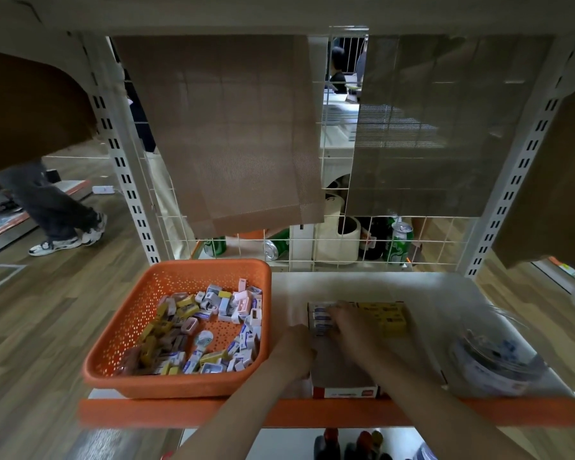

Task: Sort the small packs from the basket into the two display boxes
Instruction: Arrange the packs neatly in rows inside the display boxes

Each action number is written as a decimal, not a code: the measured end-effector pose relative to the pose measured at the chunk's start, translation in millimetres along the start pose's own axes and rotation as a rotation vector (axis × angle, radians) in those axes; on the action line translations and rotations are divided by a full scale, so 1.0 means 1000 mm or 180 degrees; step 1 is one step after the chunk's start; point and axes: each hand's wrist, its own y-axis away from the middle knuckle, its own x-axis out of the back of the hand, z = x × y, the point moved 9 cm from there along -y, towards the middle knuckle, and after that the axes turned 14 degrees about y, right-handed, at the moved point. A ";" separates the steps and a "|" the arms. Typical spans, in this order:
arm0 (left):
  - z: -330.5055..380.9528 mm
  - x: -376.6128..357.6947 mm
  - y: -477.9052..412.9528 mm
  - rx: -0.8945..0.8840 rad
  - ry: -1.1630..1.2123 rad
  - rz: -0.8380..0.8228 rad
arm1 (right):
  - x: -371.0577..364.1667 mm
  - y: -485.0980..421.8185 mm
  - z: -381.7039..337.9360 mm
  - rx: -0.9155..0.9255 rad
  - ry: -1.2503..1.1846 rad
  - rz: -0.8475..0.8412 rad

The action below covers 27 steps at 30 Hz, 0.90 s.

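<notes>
An orange perforated basket [120, 330] stands on the left of the shelf, holding several small white, blue, yellow and pink packs [210, 313]. To its right stands an open display box [342, 370] with white-and-blue packs [319, 317] at its far end. Beside it, a second box holds yellow packs [387, 315]. My right hand [349, 327] lies over the white-and-blue packs, fingers curled down onto them. My left hand [296, 350] rests at the left wall of the near box, fingers curled; what it holds is hidden.
A clear plastic jar [498, 363] of small items sits at the shelf's right. The orange shelf edge [166, 413] runs along the front. Behind a wire grid [312, 247] stand green cans [397, 242]. Another person's legs [50, 210] are at the far left.
</notes>
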 end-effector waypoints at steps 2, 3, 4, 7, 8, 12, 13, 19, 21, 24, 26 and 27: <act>0.001 0.000 0.000 -0.0009 0.0036 -0.0025 | 0.005 0.001 0.002 -0.0007 -0.0014 0.0021; 0.002 -0.001 0.001 -0.0019 0.0006 -0.0049 | 0.009 0.001 0.003 0.0000 -0.0034 0.0048; 0.003 -0.001 0.002 -0.0035 -0.0053 -0.0069 | 0.013 0.003 0.003 0.0014 -0.0018 0.0084; 0.009 0.001 0.006 -0.0147 -0.0224 -0.0041 | 0.025 0.006 0.000 0.0052 -0.0003 0.0232; 0.015 0.005 0.009 -0.0246 -0.0317 0.0001 | 0.031 0.007 -0.001 0.0054 -0.0058 0.0338; 0.045 0.050 0.028 -0.0833 -0.0997 0.0728 | 0.059 0.002 -0.019 0.0122 -0.0428 0.0740; 0.048 0.066 0.033 -0.0979 -0.1159 0.0933 | 0.067 0.000 -0.026 0.0150 -0.0516 0.0826; -0.009 0.156 0.050 -0.0828 -0.1523 0.1377 | 0.071 -0.021 -0.110 0.0855 -0.0488 0.0453; -0.041 0.176 0.055 -0.0475 -0.1552 0.1355 | 0.060 -0.026 -0.141 0.1173 -0.0338 0.0197; -0.077 0.194 0.066 -0.0135 -0.1565 0.1289 | 0.047 -0.031 -0.176 0.1385 -0.0177 -0.0047; -0.092 0.196 0.072 -0.0038 -0.1652 0.1151 | 0.038 -0.034 -0.191 0.1381 -0.0131 -0.0266; -0.097 0.197 0.075 -0.0023 -0.1679 0.1122 | 0.031 -0.034 -0.197 0.1377 -0.0092 -0.0431</act>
